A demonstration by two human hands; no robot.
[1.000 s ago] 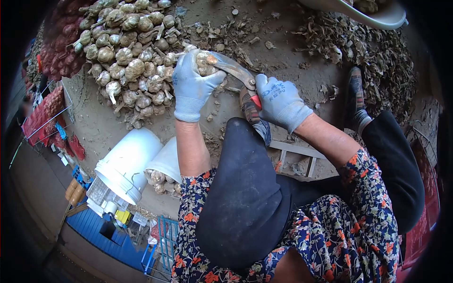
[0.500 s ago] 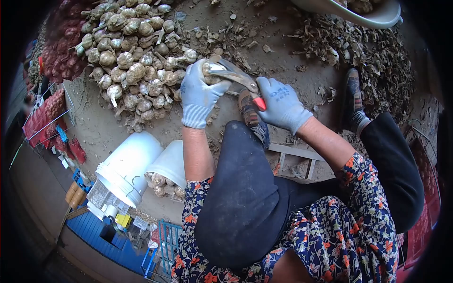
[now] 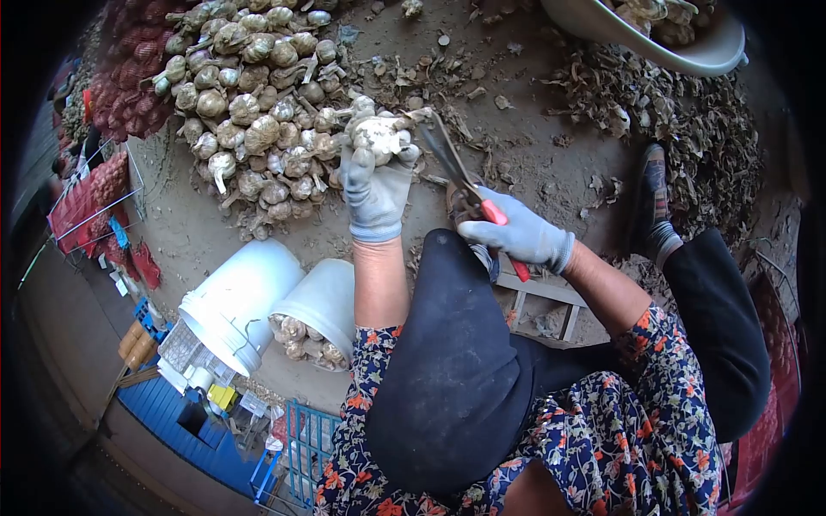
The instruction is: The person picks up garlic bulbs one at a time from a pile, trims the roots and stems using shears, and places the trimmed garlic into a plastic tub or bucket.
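Observation:
My left hand (image 3: 376, 191), in a grey work glove, grips a garlic bulb (image 3: 377, 136) with its white side facing up. The bulb's stalk points right, toward the shears. My right hand (image 3: 525, 230), gloved alike, is wrapped round the red handles of a pair of shears (image 3: 453, 159). Their metal blades reach up and left, with the tips right at the stalk. Just beyond my left hand lies a large heap of garlic (image 3: 258, 112) on the dirt floor.
Two white buckets lie below the heap: a large bucket (image 3: 245, 288) and a smaller bucket (image 3: 325, 292) with bulbs inside. A pale basin (image 3: 654, 47) of garlic stands at top right, above dry trimmings (image 3: 680, 129). Red mesh sacks (image 3: 129, 77) fill the upper left.
My left hand has turned, bringing the bulb's white side up. The shears have swung steeper, and my right hand has moved lower, showing more of the red handles. The whole view has shifted slightly.

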